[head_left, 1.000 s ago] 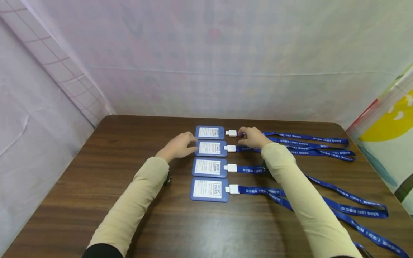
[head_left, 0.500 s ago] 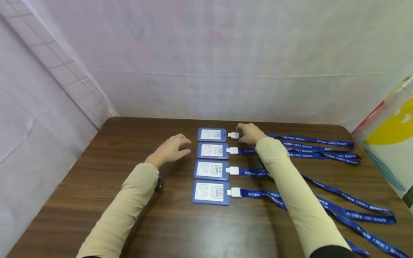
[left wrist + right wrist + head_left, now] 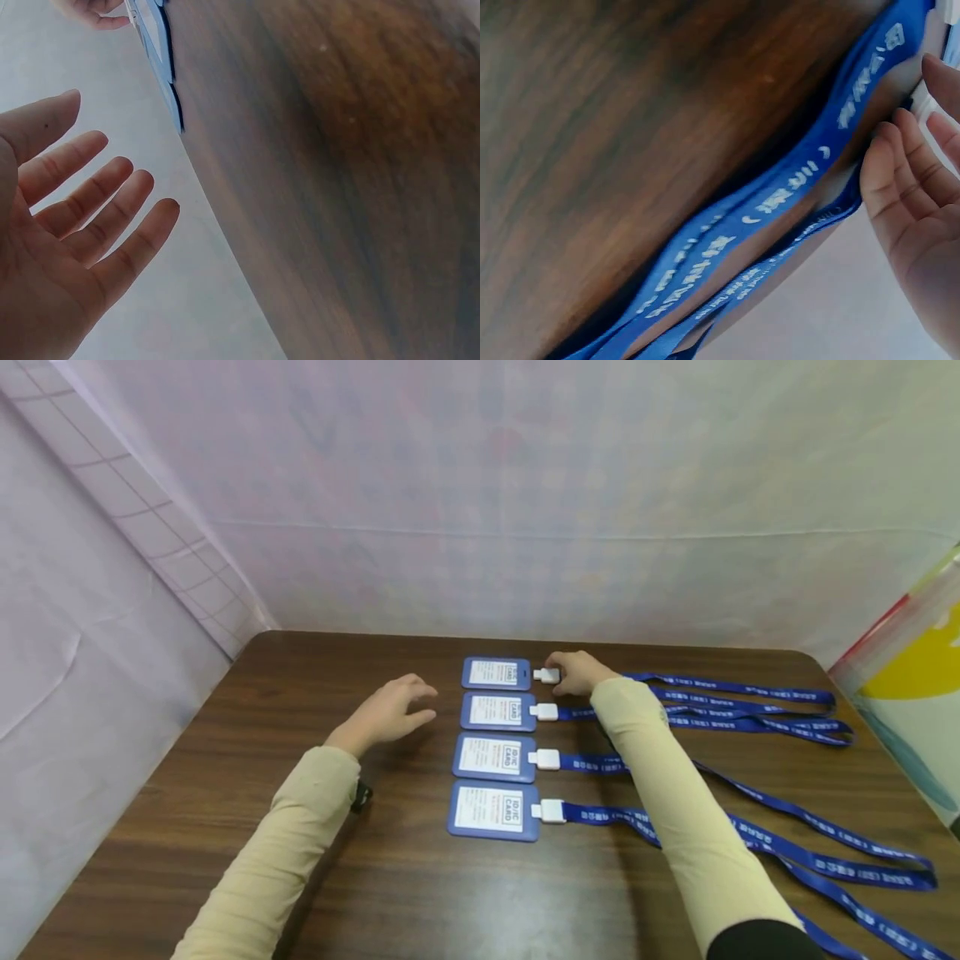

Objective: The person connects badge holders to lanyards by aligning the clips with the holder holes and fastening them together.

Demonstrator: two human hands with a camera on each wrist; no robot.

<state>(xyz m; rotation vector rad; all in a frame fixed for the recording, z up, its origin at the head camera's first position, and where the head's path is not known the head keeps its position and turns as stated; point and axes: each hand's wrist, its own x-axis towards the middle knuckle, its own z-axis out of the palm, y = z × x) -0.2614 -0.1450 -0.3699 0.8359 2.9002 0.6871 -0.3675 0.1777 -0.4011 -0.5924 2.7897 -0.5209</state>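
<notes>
Several blue ID card holders lie in a column on the table, each with a white printed insert. The farthest holder [image 3: 496, 673] has its slot end facing a white clip [image 3: 547, 676]. My right hand [image 3: 579, 674] pinches this lanyard clip at its right end between thumb and fingers. From there the blue lanyard [image 3: 720, 687] runs right under the hand. In the right wrist view the curled fingers [image 3: 915, 169] show beside printed straps. My left hand [image 3: 386, 714] hovers left of the holders, fingers spread and relaxed, palm bare in the left wrist view.
Below the farthest holder lie the second holder [image 3: 497, 712], the third holder [image 3: 494, 757] and the nearest holder [image 3: 492, 811], their white clips on the right. Lanyard straps [image 3: 832, 864] spread towards the table's right edge. A pale curtain [image 3: 480, 527] hangs behind the table.
My left hand has drawn back leftwards from the holders. My right hand has moved slightly left relative to the holders, from the strap onto the farthest white clip.
</notes>
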